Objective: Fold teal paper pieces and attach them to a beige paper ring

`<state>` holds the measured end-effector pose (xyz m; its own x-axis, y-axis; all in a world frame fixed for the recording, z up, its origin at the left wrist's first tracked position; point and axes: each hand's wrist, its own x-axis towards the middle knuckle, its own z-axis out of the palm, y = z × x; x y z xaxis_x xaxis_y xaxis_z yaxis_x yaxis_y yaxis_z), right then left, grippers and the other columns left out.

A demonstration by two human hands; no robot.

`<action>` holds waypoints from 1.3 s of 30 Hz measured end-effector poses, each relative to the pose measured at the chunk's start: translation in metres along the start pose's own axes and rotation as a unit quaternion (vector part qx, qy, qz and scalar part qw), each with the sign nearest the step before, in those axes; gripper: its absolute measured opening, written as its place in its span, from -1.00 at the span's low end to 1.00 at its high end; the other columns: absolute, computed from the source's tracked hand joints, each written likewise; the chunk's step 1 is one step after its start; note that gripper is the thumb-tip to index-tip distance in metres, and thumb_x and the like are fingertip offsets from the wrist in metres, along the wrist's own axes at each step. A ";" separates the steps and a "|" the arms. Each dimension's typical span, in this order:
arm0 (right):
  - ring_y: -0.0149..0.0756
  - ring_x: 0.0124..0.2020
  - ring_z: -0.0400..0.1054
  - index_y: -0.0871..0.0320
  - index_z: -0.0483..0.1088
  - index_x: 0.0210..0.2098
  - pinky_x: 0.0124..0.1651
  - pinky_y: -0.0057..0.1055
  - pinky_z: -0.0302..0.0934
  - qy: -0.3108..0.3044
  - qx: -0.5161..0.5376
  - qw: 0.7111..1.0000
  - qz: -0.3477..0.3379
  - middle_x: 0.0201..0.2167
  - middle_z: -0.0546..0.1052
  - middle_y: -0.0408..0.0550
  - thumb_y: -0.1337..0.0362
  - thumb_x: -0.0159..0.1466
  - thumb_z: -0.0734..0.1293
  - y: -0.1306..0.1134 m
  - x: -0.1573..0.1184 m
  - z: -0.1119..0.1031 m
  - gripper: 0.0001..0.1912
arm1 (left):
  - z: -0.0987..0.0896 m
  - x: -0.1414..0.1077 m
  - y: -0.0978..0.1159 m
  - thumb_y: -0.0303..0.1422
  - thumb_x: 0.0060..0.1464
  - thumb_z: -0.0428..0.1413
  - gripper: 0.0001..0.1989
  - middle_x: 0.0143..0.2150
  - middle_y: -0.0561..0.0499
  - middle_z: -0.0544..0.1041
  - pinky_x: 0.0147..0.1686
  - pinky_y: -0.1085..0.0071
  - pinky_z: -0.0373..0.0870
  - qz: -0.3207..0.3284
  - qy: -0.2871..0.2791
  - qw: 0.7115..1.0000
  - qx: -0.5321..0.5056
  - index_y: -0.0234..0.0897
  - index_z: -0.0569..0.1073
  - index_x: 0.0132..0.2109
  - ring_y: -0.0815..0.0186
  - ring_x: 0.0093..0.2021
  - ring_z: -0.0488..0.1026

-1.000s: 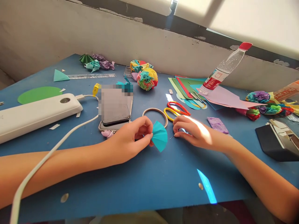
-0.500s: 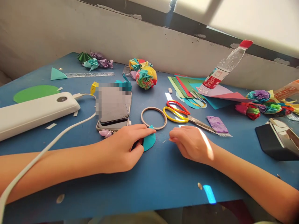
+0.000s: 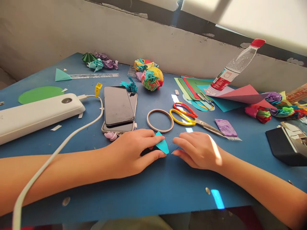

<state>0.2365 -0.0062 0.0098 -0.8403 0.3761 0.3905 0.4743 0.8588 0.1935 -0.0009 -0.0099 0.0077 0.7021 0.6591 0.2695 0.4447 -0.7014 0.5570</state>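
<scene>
My left hand (image 3: 141, 145) rests on the blue table, pinching a folded piece of turquoise paper (image 3: 162, 146) between thumb and fingers. Facing it, my right hand (image 3: 193, 148) has bent fingers, with the thumb below them. A tiny pale tip shows at that thumb; what it belongs to is too small to make out. Just beyond the hands lies a roll of tape (image 3: 148, 120), seen as a thin ring. Scissors (image 3: 184, 114) with red and yellow handles lie behind my right hand. Two stacked phones (image 3: 118, 107) lie behind my left hand.
A white power bank (image 3: 40, 113) has a cable (image 3: 64, 143) crossing over my left forearm. Paper balls (image 3: 153, 79), coloured sheets (image 3: 189, 84) and a bottle (image 3: 230, 72) stand or lie toward the wall. At the right are a purple packet (image 3: 225, 127) and a black box (image 3: 281, 147).
The turquoise paper has turned and shifted right with my left hand, the thumb now at its lower edge. My right fingers have spread from the thumb; the thin pin-like piece there hardly shows now.
</scene>
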 end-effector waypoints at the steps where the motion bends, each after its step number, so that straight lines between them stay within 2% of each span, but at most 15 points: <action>1: -0.38 -0.59 0.10 0.23 0.29 -0.32 -0.55 -0.41 -0.10 -0.001 -0.003 1.000 -0.004 -0.58 0.28 -0.14 0.22 0.38 0.05 -0.001 0.000 -0.001 -0.70 | 0.000 0.000 0.000 -0.32 0.22 0.00 -0.71 -0.29 0.00 0.43 -0.35 0.50 0.29 0.001 -0.004 1.000 0.002 -0.28 0.40 0.05 0.36 -0.32 0.38; 6: -0.39 -0.60 0.09 0.21 0.31 -0.36 -0.55 -0.41 -0.09 -0.006 -0.011 1.000 -0.006 -0.59 0.27 -0.15 0.23 0.37 0.07 -0.003 0.000 -0.001 -0.71 | 0.001 0.002 -0.002 -0.38 0.24 -0.07 -0.75 -0.38 0.03 0.41 -0.39 0.50 0.26 0.011 -0.009 1.000 0.015 -0.27 0.46 -0.05 0.36 -0.37 0.36; 10: -0.39 -0.58 0.11 0.23 0.29 -0.29 -0.56 -0.42 -0.07 0.008 -0.013 1.000 -0.006 -0.57 0.29 -0.15 0.23 0.36 0.11 -0.002 0.000 0.000 -0.77 | 0.002 0.000 -0.002 -0.44 0.23 -0.07 -0.76 -0.42 0.06 0.40 -0.39 0.51 0.23 0.014 0.033 0.999 -0.026 -0.26 0.48 -0.10 0.41 -0.41 0.33; 14: -0.37 -0.56 0.11 0.27 0.27 -0.20 -0.54 -0.43 -0.02 0.060 -0.015 0.998 -0.032 -0.57 0.28 -0.12 0.18 0.39 0.01 -0.004 -0.001 -0.003 -0.67 | -0.002 0.000 0.005 -0.43 0.17 0.01 -0.80 -0.42 0.06 0.28 -0.41 0.50 0.19 -0.004 0.085 0.995 -0.060 -0.28 0.51 -0.34 0.43 -0.43 0.24; 17: -0.35 -0.54 0.14 0.29 0.27 -0.19 -0.53 -0.42 0.01 0.090 -0.022 0.995 -0.032 -0.57 0.28 -0.09 0.24 0.40 -0.04 -0.007 -0.001 -0.007 -0.65 | -0.008 0.003 0.008 -0.41 0.20 -0.04 -0.74 -0.45 0.08 0.26 -0.42 0.52 0.18 -0.041 0.016 0.991 -0.128 -0.33 0.40 -0.44 0.44 -0.44 0.21; 21: -0.40 -0.60 0.09 0.26 0.31 -0.21 -0.57 -0.43 -0.05 0.136 -0.064 0.986 -0.076 -0.65 0.22 -0.20 0.36 0.29 0.19 -0.011 0.003 -0.010 -0.88 | -0.013 0.006 0.008 -0.33 0.23 -0.11 -0.68 -0.53 0.14 0.15 -0.50 0.54 0.14 -0.068 -0.098 0.976 -0.182 -0.30 0.23 -0.49 0.45 -0.49 0.14; 24: -0.45 -0.66 0.03 0.21 0.36 -0.21 -0.60 -0.44 -0.10 0.154 -0.067 0.978 -0.122 -0.68 0.21 -0.26 0.45 0.16 0.32 -0.015 0.008 -0.012 -0.81 | -0.014 0.005 0.010 -0.35 0.20 -0.08 -0.71 -0.50 0.13 0.19 -0.44 0.54 0.18 -0.044 -0.151 0.969 -0.190 -0.30 0.24 -0.49 0.43 -0.44 0.20; 27: -0.48 -0.67 0.04 0.26 0.40 -0.26 -0.62 -0.43 -0.15 0.145 -0.062 0.976 -0.153 -0.68 0.24 -0.25 0.46 0.14 0.33 -0.018 0.010 -0.014 -0.84 | -0.012 0.004 0.013 -0.36 0.20 -0.07 -0.73 -0.50 0.13 0.24 -0.40 0.54 0.23 -0.033 -0.177 0.966 -0.183 -0.30 0.28 -0.47 0.42 -0.43 0.23; 29: -0.48 -0.67 0.07 0.33 0.42 -0.29 -0.62 -0.42 -0.15 0.138 -0.077 0.974 -0.160 -0.68 0.26 -0.23 0.47 0.16 0.30 -0.020 0.009 -0.016 -0.89 | -0.010 0.002 0.013 -0.33 0.24 -0.10 -0.78 -0.43 0.12 0.32 -0.43 0.55 0.26 -0.056 -0.120 0.972 -0.193 -0.27 0.35 -0.34 0.42 -0.41 0.28; 31: -0.46 -0.65 0.09 0.37 0.43 -0.30 -0.61 -0.41 -0.13 0.126 -0.124 0.975 -0.132 -0.67 0.28 -0.20 0.48 0.19 0.27 -0.021 0.007 -0.017 -0.88 | -0.007 0.000 0.011 -0.33 0.27 -0.16 -0.80 -0.32 0.06 0.38 -0.41 0.53 0.31 -0.062 0.017 0.982 -0.177 -0.26 0.33 -0.15 0.40 -0.35 0.33; 33: -0.45 -0.64 0.07 0.39 0.43 -0.28 -0.59 -0.40 -0.11 0.108 -0.188 0.973 -0.080 -0.69 0.26 -0.20 0.47 0.20 0.27 -0.022 0.005 -0.016 -0.87 | -0.005 -0.003 0.009 -0.36 0.25 -0.14 -0.81 -0.26 -0.03 0.39 -0.36 0.46 0.33 0.013 0.146 0.985 -0.094 -0.30 0.29 -0.06 0.35 -0.30 0.34; 34: -0.45 -0.64 0.06 0.39 0.43 -0.27 -0.58 -0.39 -0.11 0.101 -0.210 0.971 -0.051 -0.69 0.25 -0.21 0.47 0.20 0.27 -0.023 0.004 -0.016 -0.87 | -0.004 -0.004 0.008 -0.38 0.23 -0.11 -0.81 -0.28 -0.05 0.39 -0.36 0.43 0.32 0.082 0.179 0.980 -0.027 -0.32 0.28 -0.06 0.33 -0.31 0.33; 36: -0.44 -0.63 0.05 0.39 0.42 -0.26 -0.57 -0.39 -0.11 0.087 -0.204 0.975 -0.014 -0.69 0.24 -0.21 0.45 0.21 0.26 -0.027 0.003 -0.014 -0.86 | -0.001 -0.005 0.007 -0.44 0.17 -0.06 -0.78 -0.38 -0.02 0.39 -0.46 0.41 0.25 0.221 0.182 0.951 0.116 -0.35 0.30 -0.04 0.33 -0.42 0.30; 37: -0.44 -0.63 0.05 0.39 0.41 -0.26 -0.56 -0.38 -0.12 0.085 -0.182 0.980 -0.005 -0.69 0.24 -0.21 0.45 0.22 0.25 -0.029 0.002 -0.012 -0.86 | 0.001 -0.005 0.006 -0.47 0.15 -0.05 -0.75 -0.44 0.02 0.38 -0.53 0.41 0.18 0.258 0.169 0.935 0.174 -0.37 0.30 -0.01 0.35 -0.49 0.27; 39: -0.44 -0.63 0.05 0.38 0.40 -0.25 -0.56 -0.38 -0.13 0.083 -0.139 0.987 0.005 -0.69 0.24 -0.21 0.46 0.22 0.23 -0.034 0.000 -0.010 -0.85 | 0.005 -0.004 0.006 -0.50 0.15 -0.05 -0.71 -0.53 0.08 0.36 -0.60 0.40 0.07 0.259 0.152 0.925 0.233 -0.42 0.30 0.03 0.37 -0.58 0.21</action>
<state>0.2231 -0.0390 0.0119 -0.7912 0.3025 0.5315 0.5562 0.7173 0.4197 0.0017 -0.0180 0.0057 0.7310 0.1983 0.6529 0.3336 -0.9386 -0.0884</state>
